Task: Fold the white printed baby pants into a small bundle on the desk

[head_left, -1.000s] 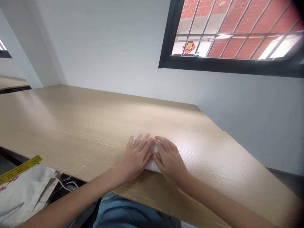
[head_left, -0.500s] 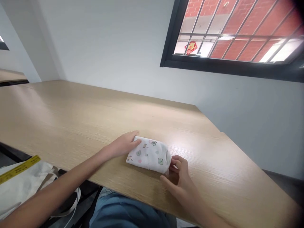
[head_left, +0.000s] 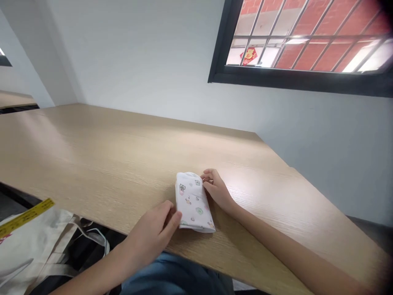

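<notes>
Item 1: small folded white cloth with tiny printed cartoon figures [head_left: 193,203], lying flat on the pale wood-grain bench [head_left: 92,151], just below centre of the frame, near the bench's front edge, its long side running away from me.

Item 2: left hand [head_left: 150,235], lower centre. I see its fingers loosely curled, the fingertips touching the cloth's near left corner; nothing is gripped.

Item 3: right hand [head_left: 216,188], just right of centre. Fingers bent and gathered against the cloth's far right edge, touching it; I cannot tell whether they pinch the fabric.

Item 4: cream canvas tote bag [head_left: 33,241] with a yellow strip [head_left: 26,217], lower left corner, below the bench edge.

Item 5: blue denim trousers [head_left: 172,278], bottom centre, under the bench edge.

Item 6: black-framed barred window [head_left: 303,78], upper right, red brick wall behind it, with a small red ornament [head_left: 249,54] hanging there.

Item 7: plain white wall [head_left: 147,61], upper centre.
</notes>
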The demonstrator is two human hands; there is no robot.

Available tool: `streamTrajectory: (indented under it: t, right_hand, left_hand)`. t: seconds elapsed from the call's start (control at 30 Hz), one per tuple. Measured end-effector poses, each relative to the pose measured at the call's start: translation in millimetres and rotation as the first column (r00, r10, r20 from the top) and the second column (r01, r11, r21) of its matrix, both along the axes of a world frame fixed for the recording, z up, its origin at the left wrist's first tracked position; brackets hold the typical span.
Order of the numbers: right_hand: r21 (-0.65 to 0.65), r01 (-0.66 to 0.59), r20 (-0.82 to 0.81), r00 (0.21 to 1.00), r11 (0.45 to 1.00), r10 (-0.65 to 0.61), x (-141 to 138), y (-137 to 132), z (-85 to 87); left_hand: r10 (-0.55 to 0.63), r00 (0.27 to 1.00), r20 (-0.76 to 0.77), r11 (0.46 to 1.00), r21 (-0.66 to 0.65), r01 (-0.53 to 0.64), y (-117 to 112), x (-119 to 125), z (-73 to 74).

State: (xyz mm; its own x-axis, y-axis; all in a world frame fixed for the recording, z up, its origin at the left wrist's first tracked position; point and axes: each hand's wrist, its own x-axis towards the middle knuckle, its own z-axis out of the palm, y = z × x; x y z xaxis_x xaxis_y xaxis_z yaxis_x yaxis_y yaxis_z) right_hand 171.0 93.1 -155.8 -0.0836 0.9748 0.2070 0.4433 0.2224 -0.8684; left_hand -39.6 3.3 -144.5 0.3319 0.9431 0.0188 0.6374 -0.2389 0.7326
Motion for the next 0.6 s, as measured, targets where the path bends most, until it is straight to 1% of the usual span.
streamTrajectory:
  t: [0.03, 0.07, 0.1, 0.13, 0.17, 0.2, 0.23, 0.27, 0.33, 0.4, 0.47, 0.53, 0.6]
  right_hand:
    - [0.063, 0.018, 0.035, 0.999, 0.998, -0.021, -0.2, -4.1, -0.3]
    - [0.157, 0.020, 0.080, 0.996, 0.987, -0.033, -0.4, -10.9, -0.4]
    - [0.271, -0.011, 0.145, 0.989, 0.962, -0.030, -0.9, -19.8, -0.1]
    - [0.378, -0.082, 0.234, 0.972, 0.922, -0.009, -2.1, -30.1, 0.7]
    - [0.452, -0.185, 0.340, 0.940, 0.873, 0.023, -3.9, -40.8, 1.9]
    - [0.479, -0.290, 0.447, 0.893, 0.828, 0.055, -6.6, -51.0, 3.4]
    - [0.464, -0.375, 0.540, 0.838, 0.803, 0.079, -9.8, -59.9, 5.1]
    - [0.428, -0.427, 0.613, 0.785, 0.797, 0.092, -13.3, -66.9, 6.7]
    - [0.353, -0.452, 0.708, 0.701, 0.819, 0.082, -19.9, -74.4, 9.3]
    - [0.308, -0.462, 0.789, 0.612, 0.832, 0.048, -24.5, -75.2, 10.1]
    - [0.299, -0.486, 0.866, 0.500, 0.821, -0.019, -27.5, -73.9, 9.3]
    - [0.341, -0.503, 0.908, 0.395, 0.794, -0.140, -30.3, -74.0, 8.2]
    - [0.392, -0.513, 0.913, 0.322, 0.764, -0.252, -32.9, -77.0, 8.1]
  left_hand:
    - [0.023, 1.000, 0.010, 1.000, 0.001, -0.023, 2.9, -1.4, -0.2]
    - [0.050, 0.999, 0.009, 0.999, 0.003, -0.050, 7.1, -3.0, -1.0]
    - [0.073, 0.997, -0.005, 0.997, 0.008, -0.073, 11.8, -4.5, -2.1]
    - [0.086, 0.996, -0.032, 0.996, 0.018, -0.085, 16.4, -5.6, -3.5]
    - [0.088, 0.994, -0.070, 0.996, 0.032, -0.086, 20.2, -6.1, -4.7]
    - [0.083, 0.990, -0.115, 0.996, 0.048, -0.078, 23.0, -5.7, -5.6]
    - [0.077, 0.984, -0.158, 0.996, 0.066, -0.067, 24.6, -4.4, -6.2]
    - [0.074, 0.979, -0.192, 0.995, 0.083, -0.059, 25.3, -2.4, -6.3]
    - [0.075, 0.975, -0.209, 0.993, 0.104, -0.054, 24.7, 3.1, -6.3]
    - [0.069, 0.983, -0.170, 0.994, 0.098, -0.052, 23.0, 8.9, -7.2]
    - [0.078, 0.991, -0.112, 0.994, 0.085, -0.069, 21.1, 14.2, -9.8]
    - [0.107, 0.992, -0.066, 0.993, 0.063, -0.103, 19.2, 19.0, -12.8]
    - [0.122, 0.992, -0.039, 0.992, 0.044, -0.120, 17.2, 24.4, -14.1]
